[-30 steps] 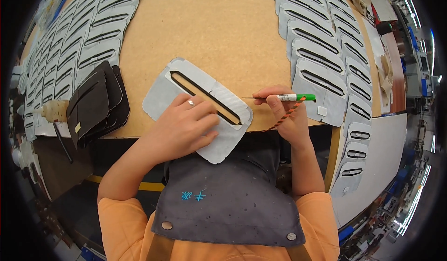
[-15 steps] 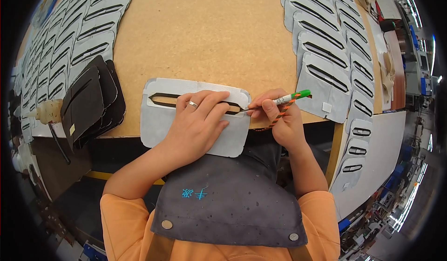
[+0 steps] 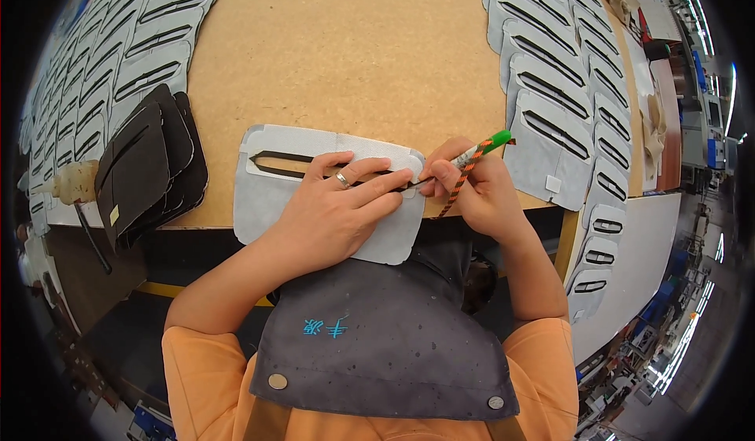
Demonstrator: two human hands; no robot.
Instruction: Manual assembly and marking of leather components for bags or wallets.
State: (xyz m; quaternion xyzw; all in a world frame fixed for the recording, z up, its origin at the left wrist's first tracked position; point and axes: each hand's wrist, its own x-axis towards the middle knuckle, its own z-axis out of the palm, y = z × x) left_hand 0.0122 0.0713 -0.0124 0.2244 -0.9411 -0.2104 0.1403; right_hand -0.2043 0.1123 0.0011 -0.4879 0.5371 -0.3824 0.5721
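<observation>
Rows of overlapping pale-grey panels with black-edged slots (image 3: 149, 62) are ranged at 10 o'clock along the left of the tan board worktop (image 3: 346, 56). At 9 o'clock, a translucent yellowish bottle (image 3: 75, 183) is seen, and just to its right dark-brown rounded flat panels (image 3: 134, 166) are stacked in a fan. Near the middle, a single pale-grey slotted panel (image 3: 259, 205) is laid across the worktop's near edge, its lower part overhanging toward 6 o'clock. On it the bare left hand (image 3: 338, 205), wearing a silver ring (image 3: 343, 180), is rested palm down, its grip loosely spread over the slot and closed round nothing. From 3 o'clock, a slim white-and-green tool with an orange-and-black cord (image 3: 498, 137) is held by the bare right hand (image 3: 476, 193), its grip pinched together on the barrel. The green end is pointed toward 2 o'clock, the thin dark tip toward 8 o'clock, by the slot's right end; whether the panel is touched cannot be told. At 2 o'clock, further pale-grey panels (image 3: 536, 164) are lined up, the nearest bearing a small white square (image 3: 554, 183).
</observation>
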